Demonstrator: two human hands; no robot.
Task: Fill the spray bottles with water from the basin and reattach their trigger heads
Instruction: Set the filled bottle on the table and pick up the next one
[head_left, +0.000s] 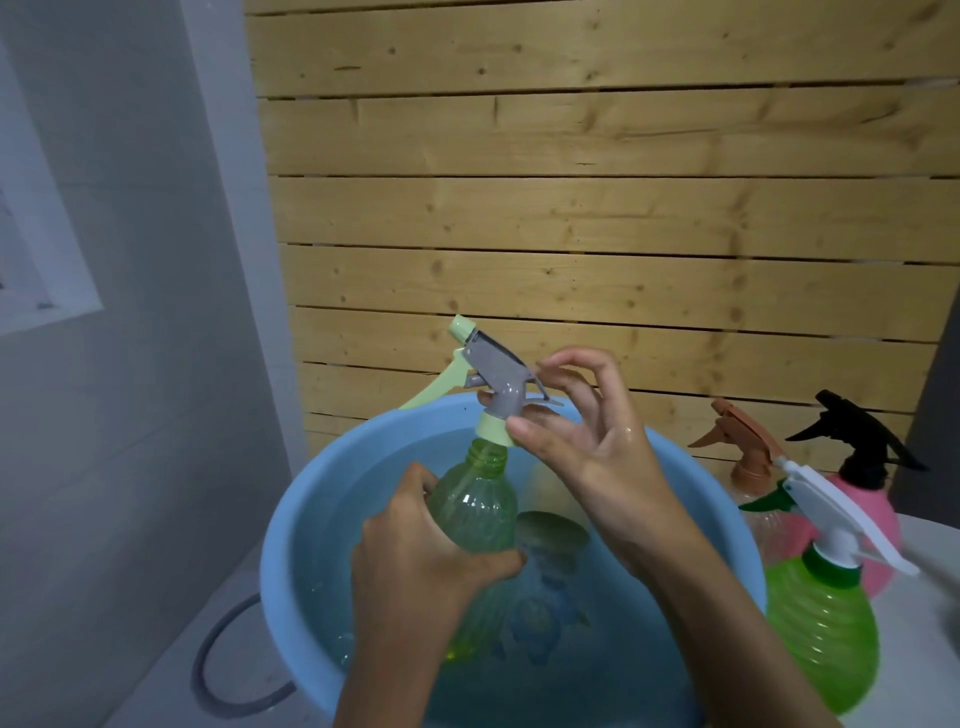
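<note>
While the right hand (597, 467) pinches the pale green collar (493, 432) between thumb and forefinger, its other fingers fan out loose and hold nothing. That collar belongs to the grey trigger head (493, 369), which leans toward the upper left of the frame. It sits at the top of the threaded neck (488, 457), and the threads show bare beneath it, so I judge it not yet screwed down.

Below, just left of centre, the left hand (415, 561) wraps the ribbed belly of the green spray bottle (475, 512), fingers curled right round it. The bottle tilts over the blue basin (275, 525), and its base seems to dip into the water, though I cannot be sure.

From my seat I expect thin, springy plastic that dents if squeezed hard and pushes water up the neck. Skin and bottle both look wet, so I count it slippery, and heavier than it looks if it is full. I would keep the grip on the ribs, where the fingers find purchase, and turn by the collar only, since the trigger lever looks thin and would flex.

At the right edge stand three more bottles with heads on: green with a white head (821, 623), pink with a black head (865, 499), clear with a brown head (748, 460).
</note>
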